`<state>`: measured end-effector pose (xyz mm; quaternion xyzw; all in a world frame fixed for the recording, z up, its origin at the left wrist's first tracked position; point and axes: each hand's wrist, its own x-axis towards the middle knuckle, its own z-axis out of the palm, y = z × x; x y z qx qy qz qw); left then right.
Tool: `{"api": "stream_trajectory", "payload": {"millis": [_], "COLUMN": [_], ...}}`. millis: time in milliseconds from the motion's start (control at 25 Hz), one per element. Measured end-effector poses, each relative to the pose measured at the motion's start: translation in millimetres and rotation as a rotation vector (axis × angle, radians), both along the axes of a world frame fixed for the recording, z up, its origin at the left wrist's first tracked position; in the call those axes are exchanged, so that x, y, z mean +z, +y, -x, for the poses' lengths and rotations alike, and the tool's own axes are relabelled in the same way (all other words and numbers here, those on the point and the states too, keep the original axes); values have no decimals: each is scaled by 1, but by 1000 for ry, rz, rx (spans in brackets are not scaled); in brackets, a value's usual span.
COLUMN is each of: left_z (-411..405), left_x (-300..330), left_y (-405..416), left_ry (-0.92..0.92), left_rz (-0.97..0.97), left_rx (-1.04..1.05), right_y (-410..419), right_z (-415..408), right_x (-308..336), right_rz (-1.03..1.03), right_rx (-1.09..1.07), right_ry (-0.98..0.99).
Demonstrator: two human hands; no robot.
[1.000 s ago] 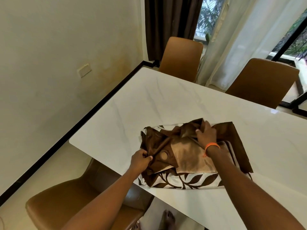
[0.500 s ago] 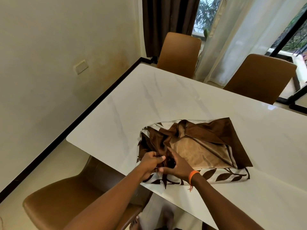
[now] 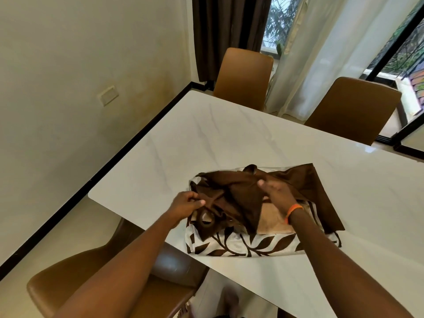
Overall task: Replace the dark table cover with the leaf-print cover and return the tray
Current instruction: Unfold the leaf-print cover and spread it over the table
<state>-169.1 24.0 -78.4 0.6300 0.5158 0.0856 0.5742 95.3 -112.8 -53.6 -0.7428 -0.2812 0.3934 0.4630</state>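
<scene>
Left hand grip: fingers curled and pinching a fold of the dark cover at the left end of the bundle, just above a round eyelet showing in the cloth. Right hand grip: fingers spread and bent over the middle of the same dark cloth; the hand is motion-blurred, so I cannot tell whether it clasps a fold or only presses on it. An orange wristband sits on that wrist.

Judgement: the left pinch looks meant to fix one edge while the right works along the fabric, which reads as sorting or folding the dark cover, not spreading it.

Dark cover lies crumpled, with a paler tan face turned up near the right wrist. It rests directly on the leaf-print cover, which is folded into a flat rectangle; its brown leaves on white show along the near edge. Both cloths sit on the white marble worktop, near its near-left corner, probably within easy reach of the standing person.

So the worktop is bare and the leaf-print cover is not yet spread; the dark one must come off the stack first. No tray is in view.

Surroundings: tan chairs at the near-left, far end and far right; curtains at the window beyond.
</scene>
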Motion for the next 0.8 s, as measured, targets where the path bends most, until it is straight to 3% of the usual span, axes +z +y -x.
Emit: {"api": "stream_trajectory", "payload": {"millis": [120,200,280,400,560,720,800], "left_z": [14,15,10,-3,-15,-27,-40], "left_x": [1,0,-4,-6,-12,-29,-33], "left_y": [19,14,-2,-26,-39,-26,-15], "left_ry": [205,391,528,561,624,594,546], "left_rz": [-55,-168,-363,-585,-677,-929,-1025], "left_rx": [33,-96,-133,-14,-38,-345,-491], "right_y": [0,-4,-8,-11,-10,10,26], "right_z": [-32,-35,-25,-2,15,17,17], "right_x": [17,13,-1,-27,-36,-50,-47], "right_rz": [-79,-9,89,217,194,443,371], "right_rx": [-359,-348,-157,114,273,755,749], "right_ry": [-138,-262,-339,-430,-499,-897,-942]}}
